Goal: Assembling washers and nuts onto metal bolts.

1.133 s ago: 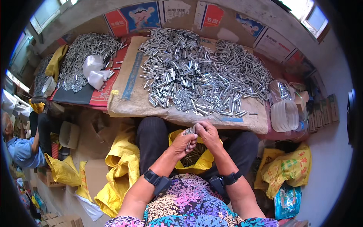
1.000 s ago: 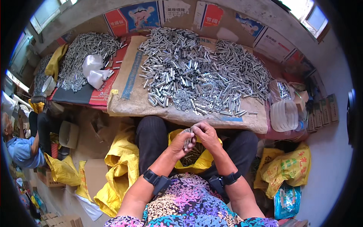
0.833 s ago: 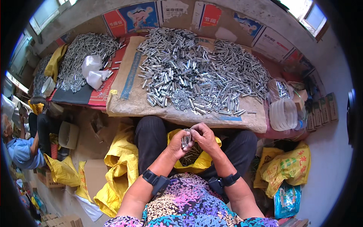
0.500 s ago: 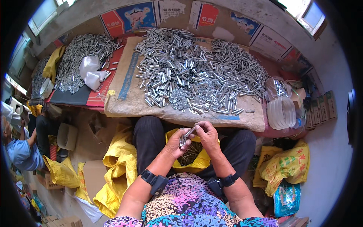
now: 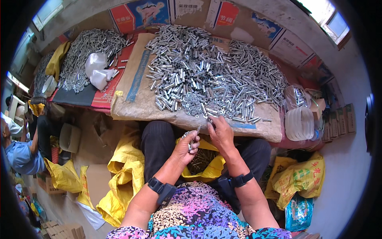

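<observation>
My left hand is closed round a few slim grey metal pieces, one of which sticks up past the fingers. My right hand is at the table's front edge, its thumb and fingertips pinched together close to the washers; what they hold, if anything, is too small to tell. Loose metal washers lie at the front of a large heap of short metal tubes. Below my hands, between my knees, an opened yellow sack holds many slim brownish metal pieces.
Cardboard covers the table under the heap. Clear plastic tubs stand at the right end. Another metal heap lies at the left, beyond a white plastic bag. Yellow sacks flank me. A person in blue sits far left.
My right hand has parted from my left and moved forward to the washers at the table edge. The left hand has lowered slightly, still holding its metal pieces. The view has shifted a little.
</observation>
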Demonstrator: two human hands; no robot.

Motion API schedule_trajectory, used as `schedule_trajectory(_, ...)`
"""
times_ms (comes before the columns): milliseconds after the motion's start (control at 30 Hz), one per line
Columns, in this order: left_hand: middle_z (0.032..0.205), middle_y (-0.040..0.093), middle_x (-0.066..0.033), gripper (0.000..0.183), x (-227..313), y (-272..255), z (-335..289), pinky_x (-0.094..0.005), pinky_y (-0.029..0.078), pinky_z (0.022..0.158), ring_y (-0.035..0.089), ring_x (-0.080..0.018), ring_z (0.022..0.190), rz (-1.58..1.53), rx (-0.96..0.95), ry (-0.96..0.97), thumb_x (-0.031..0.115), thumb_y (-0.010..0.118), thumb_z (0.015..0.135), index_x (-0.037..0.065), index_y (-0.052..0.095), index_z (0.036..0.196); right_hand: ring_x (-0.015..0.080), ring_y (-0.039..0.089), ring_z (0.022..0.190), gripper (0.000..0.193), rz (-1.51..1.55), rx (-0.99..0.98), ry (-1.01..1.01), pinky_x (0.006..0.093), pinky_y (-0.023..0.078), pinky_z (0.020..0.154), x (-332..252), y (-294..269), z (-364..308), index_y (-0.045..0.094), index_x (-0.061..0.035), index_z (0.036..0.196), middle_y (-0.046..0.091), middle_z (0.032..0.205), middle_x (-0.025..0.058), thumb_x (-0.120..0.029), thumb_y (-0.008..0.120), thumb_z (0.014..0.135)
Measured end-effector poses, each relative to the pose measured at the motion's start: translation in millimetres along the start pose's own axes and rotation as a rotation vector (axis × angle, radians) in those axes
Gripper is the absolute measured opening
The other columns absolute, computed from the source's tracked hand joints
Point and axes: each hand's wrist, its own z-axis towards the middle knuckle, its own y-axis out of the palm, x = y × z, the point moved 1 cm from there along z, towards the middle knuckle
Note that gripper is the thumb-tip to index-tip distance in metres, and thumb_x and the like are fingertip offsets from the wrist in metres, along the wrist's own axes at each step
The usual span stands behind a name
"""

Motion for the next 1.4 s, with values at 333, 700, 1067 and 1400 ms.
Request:
schedule_trajectory(333,0.072,0.052,0.0011,0.016,-5.3,-3.1,1.0,-0.0175,0.029,0.036,0.043,-0.0057,0.050,0.003,-0.044,0.005,0.021,0.064,0.085,0.009,0.056,0.094,0.0345,0.057,0.080,0.014,-0.104,-0.069,-0.004,0.0449,0.046,0.065,-3.0,-0.3,8.1,0.059,-0.0086,0.086,0.054,0.086,0.0134,-0.016,0.065,0.077)
schedule_trajectory(700,0.063,0.047,0.0033,0.018,-6.5,-9.4,-5.4,-0.0190,0.029,0.036,0.041,-0.0061,0.046,0.014,-0.040,0.034,0.022,0.065,0.084,0.009,0.055,0.092,0.0341,0.055,0.074,0.005,0.158,0.146,-0.087,0.0424,0.044,0.063,10.9,4.8,-3.5,0.060,-0.0058,0.083,0.054,0.079,0.0131,-0.009,0.062,0.080)
schedule_trajectory(1067,0.062,0.045,0.0037,0.017,-9.4,-9.7,-5.2,-0.0191,0.029,0.036,0.041,-0.0063,0.046,0.026,-0.039,0.049,0.022,0.065,0.084,0.010,0.055,0.090,0.0217,0.054,0.066,0.006,0.414,0.114,-0.005,0.0311,0.044,0.061,-5.8,8.2,-20.1,0.061,-0.0024,0.082,0.055,0.073,0.0088,-0.006,0.065,0.079)
schedule_trajectory(1400,0.061,0.044,0.0040,0.015,-9.9,-10.4,-6.3,-0.0186,0.030,0.036,0.041,-0.0060,0.046,0.049,-0.058,0.053,0.021,0.064,0.085,0.012,0.052,0.088,0.0166,0.055,0.065,0.007,0.507,0.076,0.056,0.0277,0.044,0.059,-8.5,11.6,-24.0,0.064,-0.0023,0.084,0.057,0.074,0.0072,-0.005,0.066,0.078)
